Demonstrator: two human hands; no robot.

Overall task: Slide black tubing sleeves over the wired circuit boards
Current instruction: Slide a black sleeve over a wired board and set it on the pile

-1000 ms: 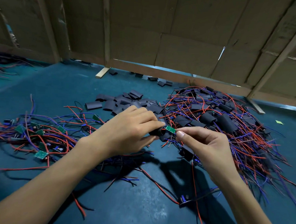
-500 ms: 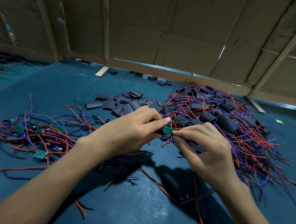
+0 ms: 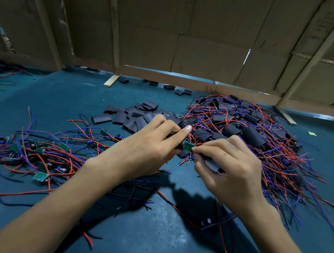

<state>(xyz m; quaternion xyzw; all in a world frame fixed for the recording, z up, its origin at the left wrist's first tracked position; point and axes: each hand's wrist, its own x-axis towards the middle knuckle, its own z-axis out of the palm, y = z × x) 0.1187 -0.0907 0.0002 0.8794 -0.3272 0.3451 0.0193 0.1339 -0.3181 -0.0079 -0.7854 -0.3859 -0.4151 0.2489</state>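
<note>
Left hand (image 3: 146, 150) is curled around a black sleeve (image 3: 178, 145), probably to keep its mouth steady, while the right hand (image 3: 229, 166) pinches the green board (image 3: 189, 146) at its edge so it can feed in. The board sits right between both sets of fingertips, above the blue table (image 3: 68, 104), mostly still outside the sleeve. Right hand's lower fingers also tuck a spare sleeve (image 3: 212, 165).

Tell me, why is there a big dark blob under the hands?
Head view: it is the shadow of both hands on the teal table, so light comes from above; the right-hand pile of red and blue wires looks blurred, and the wooden posts lean from wide-angle distortion.
</note>
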